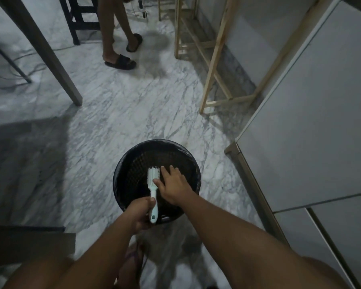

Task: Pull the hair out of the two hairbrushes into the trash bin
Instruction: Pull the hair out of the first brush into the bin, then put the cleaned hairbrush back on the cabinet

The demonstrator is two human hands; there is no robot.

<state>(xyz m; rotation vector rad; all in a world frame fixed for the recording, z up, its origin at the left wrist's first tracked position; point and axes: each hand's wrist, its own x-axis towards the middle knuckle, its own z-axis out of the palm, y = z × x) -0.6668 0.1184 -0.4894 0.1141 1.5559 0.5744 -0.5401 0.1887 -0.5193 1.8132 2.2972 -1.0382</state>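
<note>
Dim indoor light, cold grey cast. White grey-veined marble floor [117,113] is brightest mid-frame; broad soft shadow covers it at left. Round black trash bin [123,167] interior crushed to black, pale blue plastic hairbrush [151,178] pops against it. Soft overall, forearms [227,230] blurred at bottom. Wide-angle bends edge lines.

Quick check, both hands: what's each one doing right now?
Left hand: grips the handle of the hairbrush.
Right hand: open, fingers straight, touching the brush's bristle side.
</note>
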